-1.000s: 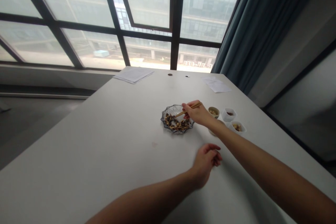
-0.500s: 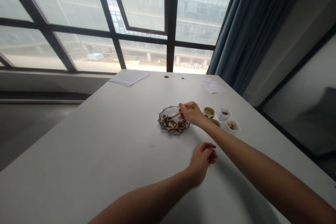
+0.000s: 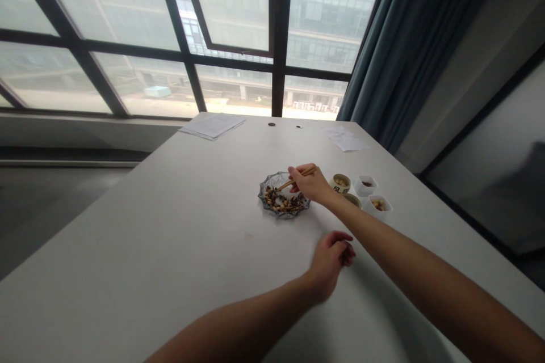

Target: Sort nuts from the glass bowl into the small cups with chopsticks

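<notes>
My right hand (image 3: pixel 310 182) is closed around a pair of wooden chopsticks (image 3: pixel 284 185). Their tips reach down into a clear glass bowl (image 3: pixel 260 199) with a scalloped rim, among a mix of dark and pale dried pieces (image 3: pixel 276 201). Nearer to me, my left hand (image 3: pixel 332 264) lies on its side at the table, below the right forearm. Its fingers are loosely bent and a little apart, and no object shows in them. Whether the chopstick tips pinch a piece is too small to tell.
Right of the bowl stand two patterned cups (image 3: pixel 341 189), one partly behind my right wrist, and two white plastic tubs (image 3: pixel 374 212) holding small pieces. Papers (image 3: pixel 213 126) lie at the far left of the white table (image 3: pixel 170 227), and another sheet (image 3: pixel 347 139) at the far right.
The whole view has shifted slightly, with things appearing a little further right. The chopstick tips remain in the bowl, and my left hand keeps its place on the table.
</notes>
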`<action>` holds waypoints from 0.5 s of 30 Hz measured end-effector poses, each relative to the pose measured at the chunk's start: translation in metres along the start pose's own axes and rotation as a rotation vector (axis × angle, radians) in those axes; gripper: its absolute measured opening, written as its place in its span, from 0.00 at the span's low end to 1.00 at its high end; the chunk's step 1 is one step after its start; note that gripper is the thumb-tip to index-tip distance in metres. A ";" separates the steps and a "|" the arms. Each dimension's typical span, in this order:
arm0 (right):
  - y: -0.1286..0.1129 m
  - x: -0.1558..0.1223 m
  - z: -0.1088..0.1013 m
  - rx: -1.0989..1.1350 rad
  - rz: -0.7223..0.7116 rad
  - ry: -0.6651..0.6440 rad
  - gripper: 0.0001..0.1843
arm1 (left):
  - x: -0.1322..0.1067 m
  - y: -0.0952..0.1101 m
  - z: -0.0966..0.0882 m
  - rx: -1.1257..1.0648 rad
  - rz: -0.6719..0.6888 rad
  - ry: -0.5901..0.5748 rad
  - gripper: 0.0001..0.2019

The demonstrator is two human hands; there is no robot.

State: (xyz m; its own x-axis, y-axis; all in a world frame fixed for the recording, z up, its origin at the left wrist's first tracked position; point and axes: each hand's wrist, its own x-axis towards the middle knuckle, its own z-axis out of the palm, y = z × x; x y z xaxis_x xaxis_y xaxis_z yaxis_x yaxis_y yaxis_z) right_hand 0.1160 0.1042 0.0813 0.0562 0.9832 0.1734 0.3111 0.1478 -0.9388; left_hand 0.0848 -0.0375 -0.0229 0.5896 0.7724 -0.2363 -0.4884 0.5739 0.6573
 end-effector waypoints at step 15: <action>0.005 -0.006 0.007 -0.120 -0.168 0.083 0.34 | 0.003 -0.002 -0.002 -0.002 0.027 -0.023 0.11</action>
State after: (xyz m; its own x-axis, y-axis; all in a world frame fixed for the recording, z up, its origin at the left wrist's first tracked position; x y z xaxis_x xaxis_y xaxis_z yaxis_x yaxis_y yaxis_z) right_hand 0.1108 0.0995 0.0736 0.0700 0.9330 0.3529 0.4327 0.2904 -0.8535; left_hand 0.0859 -0.0360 -0.0259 0.5912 0.7809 -0.2018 -0.5053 0.5536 0.6619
